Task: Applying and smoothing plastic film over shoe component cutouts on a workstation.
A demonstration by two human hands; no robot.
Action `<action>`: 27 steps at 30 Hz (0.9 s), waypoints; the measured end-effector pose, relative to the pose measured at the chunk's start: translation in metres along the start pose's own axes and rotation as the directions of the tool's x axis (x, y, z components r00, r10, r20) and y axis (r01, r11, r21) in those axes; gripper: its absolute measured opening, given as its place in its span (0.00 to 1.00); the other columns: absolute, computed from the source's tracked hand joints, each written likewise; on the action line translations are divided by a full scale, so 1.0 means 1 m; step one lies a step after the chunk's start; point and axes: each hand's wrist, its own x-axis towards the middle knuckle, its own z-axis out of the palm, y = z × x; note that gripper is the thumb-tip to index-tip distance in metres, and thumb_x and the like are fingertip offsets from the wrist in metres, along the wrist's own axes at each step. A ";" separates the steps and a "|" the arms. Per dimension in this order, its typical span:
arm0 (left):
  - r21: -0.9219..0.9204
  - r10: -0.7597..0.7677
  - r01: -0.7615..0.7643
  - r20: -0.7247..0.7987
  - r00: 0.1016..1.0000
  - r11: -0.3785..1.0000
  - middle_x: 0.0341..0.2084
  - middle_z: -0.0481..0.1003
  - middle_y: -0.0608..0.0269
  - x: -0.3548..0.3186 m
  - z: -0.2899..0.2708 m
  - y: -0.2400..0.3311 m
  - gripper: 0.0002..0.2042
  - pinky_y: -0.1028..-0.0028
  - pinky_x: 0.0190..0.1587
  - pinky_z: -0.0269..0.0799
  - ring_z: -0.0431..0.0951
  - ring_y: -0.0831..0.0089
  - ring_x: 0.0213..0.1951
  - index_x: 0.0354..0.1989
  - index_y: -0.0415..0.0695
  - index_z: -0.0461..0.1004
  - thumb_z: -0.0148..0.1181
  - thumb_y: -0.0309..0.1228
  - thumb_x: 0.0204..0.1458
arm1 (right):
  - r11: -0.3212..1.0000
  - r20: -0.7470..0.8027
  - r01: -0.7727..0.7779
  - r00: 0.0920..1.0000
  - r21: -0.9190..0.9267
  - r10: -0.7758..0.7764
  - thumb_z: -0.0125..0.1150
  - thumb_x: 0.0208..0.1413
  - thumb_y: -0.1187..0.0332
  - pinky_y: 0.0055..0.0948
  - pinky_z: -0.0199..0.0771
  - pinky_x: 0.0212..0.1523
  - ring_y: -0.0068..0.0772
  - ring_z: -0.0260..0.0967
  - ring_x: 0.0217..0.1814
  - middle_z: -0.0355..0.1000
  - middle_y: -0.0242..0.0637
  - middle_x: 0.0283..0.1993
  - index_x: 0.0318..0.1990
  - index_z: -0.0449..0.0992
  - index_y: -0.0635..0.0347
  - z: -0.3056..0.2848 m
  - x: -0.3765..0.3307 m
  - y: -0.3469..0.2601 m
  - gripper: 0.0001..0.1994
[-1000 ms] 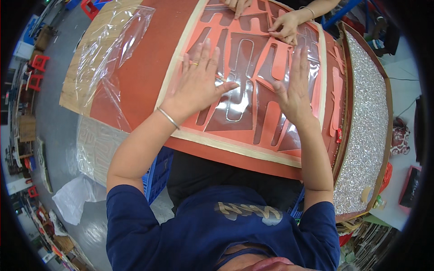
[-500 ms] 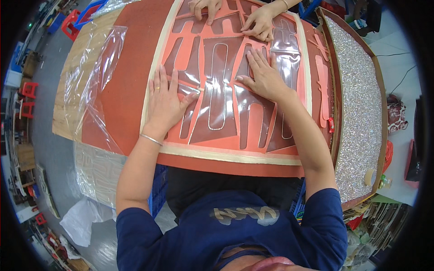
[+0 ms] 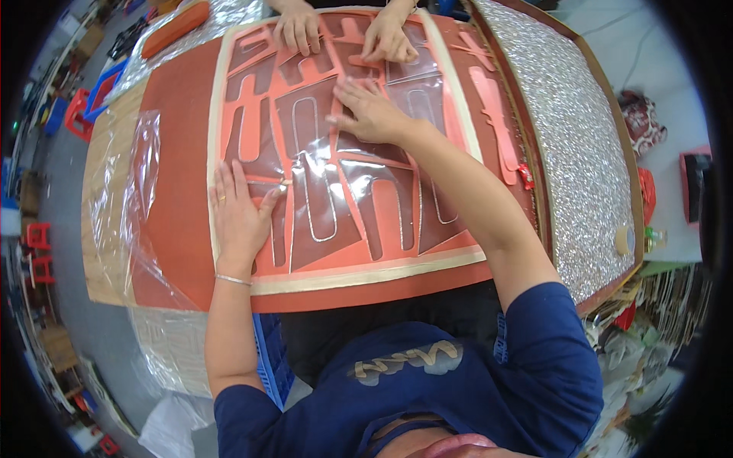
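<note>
The left hand [image 3: 238, 217] lies flat, fingers spread, palm down on the near left part of a clear plastic sheet [image 3: 336, 191] that covers a set of orange cut-out shapes [image 3: 382, 214]; it grips nothing. The right hand [image 3: 366, 113] is farther out, near the middle of the sheet, also open and pressing down with fingers stretched toward the left, holding nothing. The sheet and shapes sit on a cream-edged panel [image 3: 366, 276] on top of a dark red mat [image 3: 179, 175] covering the table [image 3: 103, 229], directly under both hands. At the far edge, 2 hands of another person [image 3: 299, 29] press on the same sheet. A silver glittery board [image 3: 573, 153] lies to the right, and loose clear film [image 3: 126, 191] to the left.
</note>
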 end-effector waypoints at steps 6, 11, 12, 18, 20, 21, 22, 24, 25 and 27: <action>-0.038 -0.053 0.053 -0.004 0.999 0.998 0.66 0.44 0.39 0.003 -0.001 0.001 0.44 0.58 0.68 0.36 0.42 0.52 0.69 0.66 0.31 0.44 0.42 0.60 0.54 | 0.948 -0.563 -0.319 0.786 -0.014 0.256 0.51 0.56 0.45 0.47 0.37 0.69 0.55 0.37 0.73 0.46 0.58 0.68 0.65 0.51 0.70 -0.057 -0.076 0.070 0.40; -0.005 -0.073 0.072 -0.026 0.997 0.997 0.66 0.43 0.39 0.009 0.003 0.003 0.46 0.59 0.68 0.37 0.42 0.52 0.69 0.66 0.32 0.43 0.41 0.62 0.54 | 0.935 -0.379 -0.276 0.908 -0.221 0.178 0.55 0.53 0.45 0.51 0.31 0.70 0.55 0.25 0.75 0.31 0.58 0.72 0.68 0.42 0.67 -0.064 -0.122 0.000 0.45; 0.003 -0.077 0.077 -0.020 0.997 0.997 0.66 0.43 0.39 0.007 0.002 0.002 0.46 0.59 0.68 0.37 0.42 0.52 0.69 0.66 0.32 0.43 0.41 0.62 0.54 | 0.970 -0.137 -0.215 0.970 -0.110 0.199 0.55 0.52 0.44 0.51 0.29 0.70 0.54 0.26 0.75 0.32 0.57 0.72 0.68 0.42 0.67 -0.064 -0.126 -0.035 0.46; -0.030 -0.070 0.067 -0.090 0.994 0.997 0.66 0.43 0.39 0.007 0.002 0.004 0.45 0.59 0.68 0.38 0.43 0.51 0.68 0.67 0.35 0.44 0.41 0.63 0.53 | 0.995 0.119 0.096 0.989 -0.021 -0.092 0.48 0.56 0.43 0.51 0.27 0.71 0.47 0.32 0.75 0.40 0.52 0.71 0.65 0.51 0.69 -0.058 -0.125 -0.060 0.40; 0.062 -0.067 0.066 0.022 0.997 0.996 0.66 0.44 0.39 0.008 0.001 0.005 0.44 0.58 0.68 0.37 0.42 0.50 0.68 0.67 0.36 0.45 0.41 0.63 0.54 | 0.992 -0.060 0.084 0.994 -0.094 -0.090 0.46 0.57 0.43 0.50 0.26 0.71 0.45 0.33 0.75 0.42 0.51 0.71 0.65 0.52 0.67 -0.052 -0.126 -0.059 0.39; 0.055 -0.056 0.055 0.017 0.998 0.997 0.66 0.44 0.39 0.006 0.001 0.003 0.44 0.58 0.68 0.37 0.42 0.50 0.68 0.67 0.36 0.45 0.41 0.63 0.54 | 0.985 -0.013 0.162 0.987 -0.052 -0.163 0.46 0.58 0.45 0.48 0.36 0.69 0.44 0.41 0.72 0.50 0.52 0.67 0.62 0.58 0.65 -0.033 -0.130 -0.050 0.34; 0.082 -0.073 0.071 0.026 0.997 0.994 0.66 0.44 0.39 0.004 0.001 0.000 0.43 0.58 0.68 0.37 0.42 0.50 0.68 0.67 0.36 0.46 0.40 0.62 0.54 | 0.970 0.030 0.244 0.969 -0.011 -0.244 0.46 0.59 0.47 0.47 0.46 0.67 0.44 0.50 0.70 0.57 0.52 0.64 0.60 0.63 0.62 -0.026 -0.126 -0.038 0.30; 0.105 -0.084 0.080 0.032 0.996 0.991 0.66 0.44 0.39 0.000 0.002 0.001 0.42 0.58 0.68 0.37 0.42 0.49 0.68 0.66 0.36 0.47 0.40 0.61 0.55 | 0.909 0.225 -0.284 0.949 0.304 0.222 0.51 0.58 0.53 0.44 0.63 0.56 0.43 0.67 0.55 0.70 0.50 0.51 0.50 0.71 0.59 -0.056 -0.096 0.021 0.21; 0.094 -0.089 0.089 -0.004 0.996 0.992 0.66 0.44 0.39 -0.004 0.001 0.000 0.40 0.59 0.68 0.37 0.41 0.50 0.68 0.66 0.36 0.48 0.41 0.58 0.57 | 0.763 -0.086 -0.555 0.787 0.331 0.610 0.48 0.58 0.59 0.40 0.71 0.43 0.40 0.73 0.43 0.73 0.46 0.44 0.40 0.76 0.59 -0.087 -0.085 0.020 0.15; 0.082 -0.073 0.077 -0.050 0.996 0.994 0.66 0.44 0.39 0.002 -0.001 0.000 0.37 0.59 0.68 0.36 0.41 0.50 0.69 0.66 0.35 0.49 0.42 0.55 0.58 | 0.665 -0.384 -0.612 0.789 -0.429 0.479 0.56 0.55 0.53 0.43 0.71 0.46 0.48 0.70 0.50 0.73 0.44 0.46 0.42 0.76 0.57 -0.100 -0.086 0.096 0.18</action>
